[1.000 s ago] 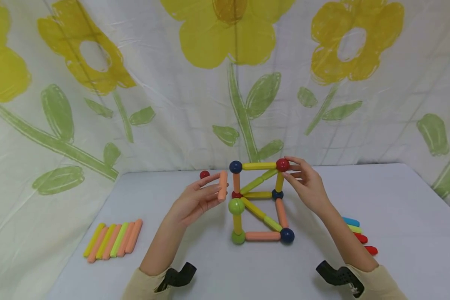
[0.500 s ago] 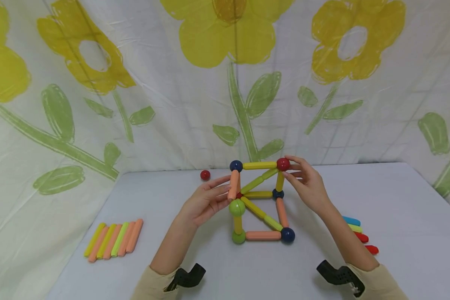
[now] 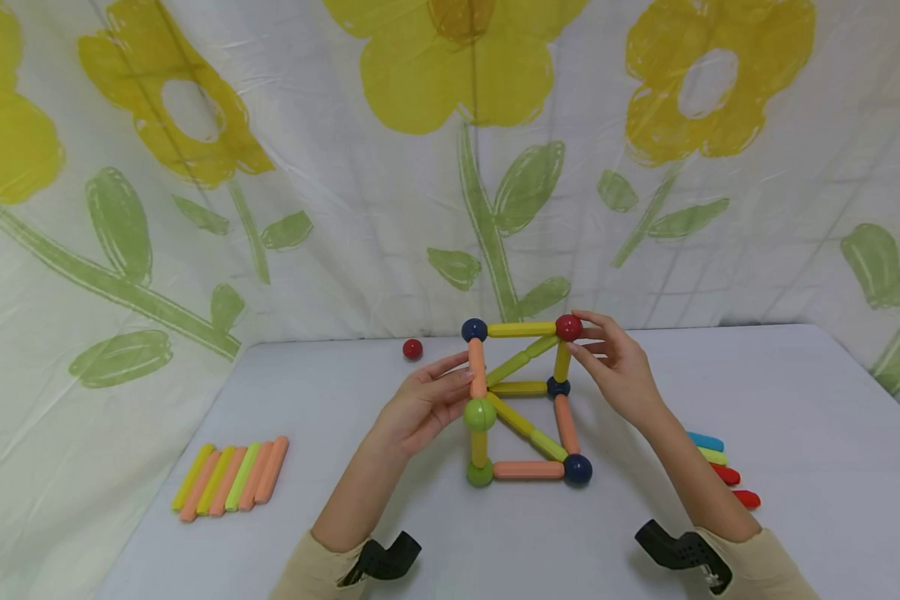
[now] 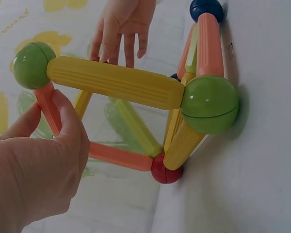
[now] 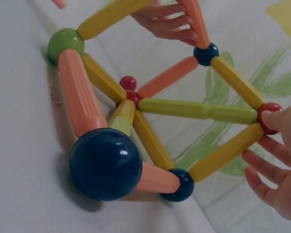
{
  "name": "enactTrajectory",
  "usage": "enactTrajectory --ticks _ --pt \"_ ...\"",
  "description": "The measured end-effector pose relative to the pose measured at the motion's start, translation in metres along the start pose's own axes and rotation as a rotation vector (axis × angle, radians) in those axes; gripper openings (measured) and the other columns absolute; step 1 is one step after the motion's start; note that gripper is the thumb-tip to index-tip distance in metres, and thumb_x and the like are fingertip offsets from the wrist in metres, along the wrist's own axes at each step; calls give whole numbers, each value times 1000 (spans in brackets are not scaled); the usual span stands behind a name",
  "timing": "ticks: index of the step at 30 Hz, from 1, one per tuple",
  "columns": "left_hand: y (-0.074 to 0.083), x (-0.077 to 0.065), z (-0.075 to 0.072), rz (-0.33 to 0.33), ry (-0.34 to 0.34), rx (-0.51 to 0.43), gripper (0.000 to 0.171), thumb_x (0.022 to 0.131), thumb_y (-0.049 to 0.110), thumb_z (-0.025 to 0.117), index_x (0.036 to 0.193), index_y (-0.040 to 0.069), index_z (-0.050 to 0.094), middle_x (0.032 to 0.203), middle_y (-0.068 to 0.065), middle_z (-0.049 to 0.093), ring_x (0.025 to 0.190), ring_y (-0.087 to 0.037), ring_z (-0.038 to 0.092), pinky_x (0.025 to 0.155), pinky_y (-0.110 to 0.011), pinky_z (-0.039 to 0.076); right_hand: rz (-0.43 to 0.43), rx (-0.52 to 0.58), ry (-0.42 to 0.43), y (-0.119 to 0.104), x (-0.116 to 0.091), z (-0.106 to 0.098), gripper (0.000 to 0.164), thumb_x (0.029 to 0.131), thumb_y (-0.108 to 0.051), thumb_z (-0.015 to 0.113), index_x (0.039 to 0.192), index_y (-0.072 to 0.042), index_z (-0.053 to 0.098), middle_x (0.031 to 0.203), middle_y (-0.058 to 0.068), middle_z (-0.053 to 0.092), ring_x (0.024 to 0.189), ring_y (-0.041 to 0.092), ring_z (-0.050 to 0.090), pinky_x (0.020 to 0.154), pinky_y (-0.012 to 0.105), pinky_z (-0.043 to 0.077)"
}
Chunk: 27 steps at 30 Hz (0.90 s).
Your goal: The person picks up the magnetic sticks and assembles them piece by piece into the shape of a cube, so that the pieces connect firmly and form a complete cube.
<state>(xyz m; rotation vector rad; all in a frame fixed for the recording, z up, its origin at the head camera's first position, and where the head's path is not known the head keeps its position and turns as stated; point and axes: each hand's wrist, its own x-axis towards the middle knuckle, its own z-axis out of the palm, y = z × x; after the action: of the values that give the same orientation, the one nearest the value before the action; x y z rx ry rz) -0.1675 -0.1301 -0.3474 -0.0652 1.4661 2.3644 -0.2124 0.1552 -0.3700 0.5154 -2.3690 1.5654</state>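
In the middle of the table stands a frame of plastic rods and balls, with a yellow rod (image 4: pixel 116 83) between two green balls at its near left. My left hand (image 3: pixel 420 407) pinches an orange rod (image 3: pixel 477 367) between thumb and fingers. One end of this rod is at the upper green ball (image 4: pixel 34 65); the other meets the top blue ball (image 5: pixel 206 54). At the top right corner, my right hand (image 3: pixel 619 375) grips the red ball (image 3: pixel 569 327) with thumb and fingertips. Yellow and lime rods run diagonally across the frame.
A row of yellow, orange and lime rods (image 3: pixel 230 479) lies on the left of the table (image 3: pixel 330 375). A loose red ball (image 3: pixel 412 349) sits near the back edge. Blue, lime and red pieces (image 3: pixel 723 473) lie partly behind the right forearm. A flowered cloth (image 3: pixel 375 217) hangs behind.
My left hand has moved right with the orange rod, from beside the frame to between the upper green ball and the top blue ball. My right hand has stayed at the red ball.
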Motion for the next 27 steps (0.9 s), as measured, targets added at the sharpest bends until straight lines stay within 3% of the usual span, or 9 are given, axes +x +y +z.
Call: enactTrajectory --ticks 27 --pt "1 -1 -2 -27 23 -11 50 110 1 50 159 -1 41 135 -8 63 107 -14 71 96 -26 59 6 15 -12 0 0 -3 48 104 -8 67 150 -4 54 127 25 70 107 45 70 86 9 52"
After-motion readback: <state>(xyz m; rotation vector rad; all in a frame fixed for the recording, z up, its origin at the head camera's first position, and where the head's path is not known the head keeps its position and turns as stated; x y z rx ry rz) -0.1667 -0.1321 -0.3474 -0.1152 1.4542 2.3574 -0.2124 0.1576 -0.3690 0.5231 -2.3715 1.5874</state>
